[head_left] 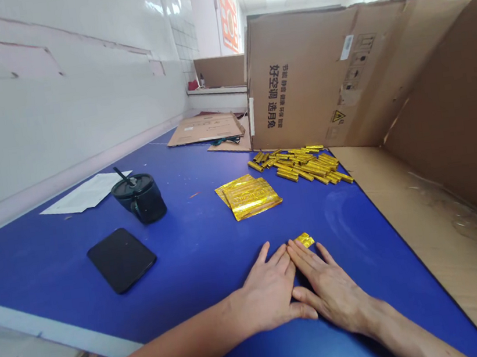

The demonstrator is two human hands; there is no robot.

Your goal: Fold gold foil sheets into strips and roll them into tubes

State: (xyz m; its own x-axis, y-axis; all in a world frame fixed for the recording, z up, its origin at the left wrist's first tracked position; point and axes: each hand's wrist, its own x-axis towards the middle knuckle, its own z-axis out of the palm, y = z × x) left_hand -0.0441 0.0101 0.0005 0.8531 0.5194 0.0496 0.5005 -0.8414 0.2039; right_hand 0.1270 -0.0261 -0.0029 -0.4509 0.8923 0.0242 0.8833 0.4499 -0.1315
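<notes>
— Small gold packet (304,240): lying where?

— Lying flat on the blue desk (201,292), right at the fingertips of the right hand (330,289), its near edge seemingly tucked just under them.

— And that hand: grasping it?

— Not grasping, not clenching. Resting palm down, fingers stretched out and only touching the packet.

— Left hand (268,291)?

— Also lying open and palm down, holding nothing, sitting just beside the right hand, with the two thumbs overlapping slightly and its fingertips stopping just short of the packet.

— Moving outward, what's lying ahead of the hands?

— Stack of wider gold foil packets (250,197) sitting on the desk, slightly fanned. Beyond it, a loose heap of narrow gold sticks (302,164) spreading out right by the foot of a tall cardboard box (317,74).

— Toward the left side?

— Black phone (121,259) lying flat near the desk's edge, black lidded cup with a straw (140,200) standing just beyond it, and white papers (86,194) lying near the white wall (66,107).

— Far end?

— Flattened cardboard (205,129) lying there, well apart from the hands.
</notes>
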